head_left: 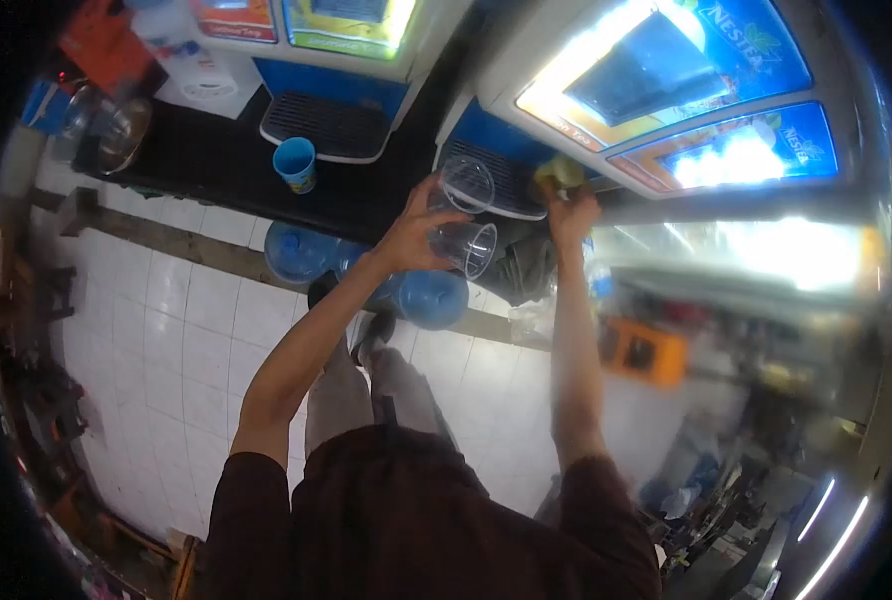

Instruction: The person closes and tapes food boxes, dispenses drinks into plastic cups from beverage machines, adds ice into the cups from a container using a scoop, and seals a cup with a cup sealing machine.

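Note:
My left hand (406, 240) is closed around two clear plastic cups. The upper cup (468, 184) has its round mouth toward the camera, and the lower cup (463, 249) tilts to the right. Both are see-through, and nothing shows inside them. Farther right, my right hand (573, 215) pinches a small yellowish, soft-looking thing (559, 174), perhaps a cloth or sponge. It is at the right end of the black drip tray (501, 175) of the right drink dispenser (656, 90). My fingers partly cover it.
A blue cup (296, 164) stands on the dark counter (206, 160), before the left dispenser's drip tray (328, 125). Metal bowls (124, 135) and a white jug (206, 85) are at the left. Large blue water bottles (432, 299) lie below the counter, near my feet.

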### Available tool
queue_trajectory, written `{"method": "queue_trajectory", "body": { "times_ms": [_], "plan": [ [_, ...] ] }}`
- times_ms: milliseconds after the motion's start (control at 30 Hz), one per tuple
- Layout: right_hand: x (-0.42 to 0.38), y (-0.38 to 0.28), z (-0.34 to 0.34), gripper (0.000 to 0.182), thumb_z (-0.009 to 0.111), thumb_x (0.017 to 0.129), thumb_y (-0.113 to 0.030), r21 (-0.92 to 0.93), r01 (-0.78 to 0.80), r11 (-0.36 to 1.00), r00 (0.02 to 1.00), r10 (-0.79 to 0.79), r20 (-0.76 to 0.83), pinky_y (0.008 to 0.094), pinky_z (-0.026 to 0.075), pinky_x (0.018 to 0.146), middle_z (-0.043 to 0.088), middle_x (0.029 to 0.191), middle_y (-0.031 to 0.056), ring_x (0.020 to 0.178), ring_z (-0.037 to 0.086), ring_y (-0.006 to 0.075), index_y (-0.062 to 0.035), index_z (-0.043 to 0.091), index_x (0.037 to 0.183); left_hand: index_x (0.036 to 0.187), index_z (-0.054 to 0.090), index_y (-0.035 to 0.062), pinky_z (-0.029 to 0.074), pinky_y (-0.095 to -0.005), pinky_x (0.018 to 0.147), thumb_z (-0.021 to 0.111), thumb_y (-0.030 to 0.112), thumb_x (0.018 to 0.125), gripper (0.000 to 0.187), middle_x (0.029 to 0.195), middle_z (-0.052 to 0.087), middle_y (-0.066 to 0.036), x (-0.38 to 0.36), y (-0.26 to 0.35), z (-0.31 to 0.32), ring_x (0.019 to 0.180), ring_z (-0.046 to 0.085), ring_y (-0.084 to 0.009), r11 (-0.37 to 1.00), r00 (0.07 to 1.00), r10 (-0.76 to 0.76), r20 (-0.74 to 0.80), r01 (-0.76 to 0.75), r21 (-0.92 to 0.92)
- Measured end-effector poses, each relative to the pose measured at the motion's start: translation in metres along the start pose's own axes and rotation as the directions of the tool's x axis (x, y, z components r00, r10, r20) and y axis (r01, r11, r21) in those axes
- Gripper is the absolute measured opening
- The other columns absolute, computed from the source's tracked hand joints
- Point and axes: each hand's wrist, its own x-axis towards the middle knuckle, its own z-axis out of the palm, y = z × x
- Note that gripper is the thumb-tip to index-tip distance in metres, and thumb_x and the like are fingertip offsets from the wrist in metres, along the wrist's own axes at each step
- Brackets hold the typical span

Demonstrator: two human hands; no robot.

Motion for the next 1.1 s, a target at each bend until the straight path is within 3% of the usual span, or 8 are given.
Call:
{"method": "queue_trajectory", "body": {
  "times_ms": [167,267,433,500,567,667,900,1100],
  "plan": [
    [-0.012,-0.037,-0.023,0.047,0.086,0.072,-0.029,-0.085,-0.008,0.996,0.966,0.029,0.256,0.0378,0.054,0.077,0.074,0.097,0.0142,0.089,0.072,0.0275,-0.0066,0.071,0.110,0.121,0.071,0.0224,0.029,-0.0504,0.117,0.094,0.022,0.046,0.078,0.157,0.019,-0.025,0.024,-0.010,0.027,0.144,0.023,-0.0458,0.998,0.999,0.054,-0.002,-0.054,0.016],
    [-0.013,-0.052,-0.026,0.047,0.085,0.070,-0.028,-0.062,0.219,0.974,0.910,-0.180,0.372,0.0414,0.054,0.076,0.072,0.096,0.0176,0.089,0.070,0.0355,-0.0062,0.069,0.109,0.121,0.071,0.0219,0.029,-0.0497,0.117,0.093,0.023,0.047,0.077,0.156,0.019,-0.026,0.027,-0.013,0.036,0.144,0.023,-0.0461,0.996,0.996,0.087,0.014,-0.086,-0.004],
    [-0.002,-0.058,-0.037,0.045,0.083,0.068,-0.022,-0.119,0.373,0.920,0.817,-0.265,0.512,0.0460,0.052,0.078,0.071,0.097,0.0179,0.090,0.067,0.0382,-0.0056,0.068,0.108,0.121,0.071,0.0207,0.030,-0.0490,0.117,0.093,0.024,0.049,0.075,0.155,0.020,-0.026,0.022,-0.019,0.040,0.144,0.024,-0.0458,1.000,0.998,0.003,0.059,-0.003,-0.003],
    [0.002,-0.068,-0.041,0.045,0.082,0.068,-0.020,-0.153,0.410,0.899,0.786,-0.264,0.559,0.0478,0.051,0.082,0.071,0.100,0.0179,0.092,0.066,0.0384,-0.0063,0.068,0.108,0.119,0.072,0.0195,0.030,-0.0487,0.116,0.093,0.023,0.049,0.074,0.156,0.020,-0.025,0.023,-0.021,0.039,0.143,0.025,-0.0449,0.991,0.993,0.116,-0.025,-0.118,-0.057],
    [0.004,-0.077,-0.042,0.045,0.081,0.067,-0.017,-0.385,0.412,0.826,0.711,-0.027,0.703,0.0505,0.046,0.094,0.069,0.108,0.0159,0.103,0.063,0.0364,-0.0109,0.069,0.110,0.119,0.072,0.0195,0.030,-0.0488,0.116,0.093,0.022,0.049,0.073,0.155,0.021,-0.025,0.020,-0.019,0.038,0.143,0.026,-0.0443,0.991,0.995,0.097,-0.031,-0.099,-0.086],
    [0.007,-0.075,-0.036,0.049,0.081,0.065,-0.018,-0.446,0.532,0.720,0.657,-0.019,0.753,0.0532,0.042,0.102,0.067,0.114,0.0146,0.110,0.060,0.0337,-0.0162,0.069,0.112,0.118,0.073,0.0195,0.030,-0.0488,0.116,0.093,0.021,0.049,0.072,0.156,0.022,-0.023,0.015,-0.018,0.038,0.143,0.026,-0.0430,0.992,0.996,0.082,-0.038,-0.086,-0.094],
    [0.015,-0.099,-0.023,0.052,0.083,0.062,-0.022,-0.444,0.700,0.560,0.587,-0.096,0.804,0.0534,0.043,0.101,0.066,0.107,0.0144,0.112,0.059,0.0345,-0.0180,0.069,0.112,0.118,0.073,0.0221,0.032,-0.0494,0.116,0.094,0.022,0.047,0.074,0.156,0.020,-0.022,0.001,-0.019,0.034,0.144,0.024,-0.0421,0.998,0.999,0.021,-0.050,-0.024,-0.055],
    [0.019,-0.128,-0.010,0.054,0.082,0.063,-0.020,-0.441,0.726,0.528,0.510,0.016,0.860,0.0531,0.042,0.101,0.065,0.107,0.0146,0.110,0.059,0.0352,-0.0187,0.069,0.115,0.118,0.072,0.0223,0.033,-0.0509,0.115,0.093,0.021,0.048,0.074,0.155,0.021,-0.022,-0.007,-0.025,0.033,0.143,0.024,-0.0440,0.993,0.991,0.055,-0.122,-0.068,-0.101]
  ]
}}
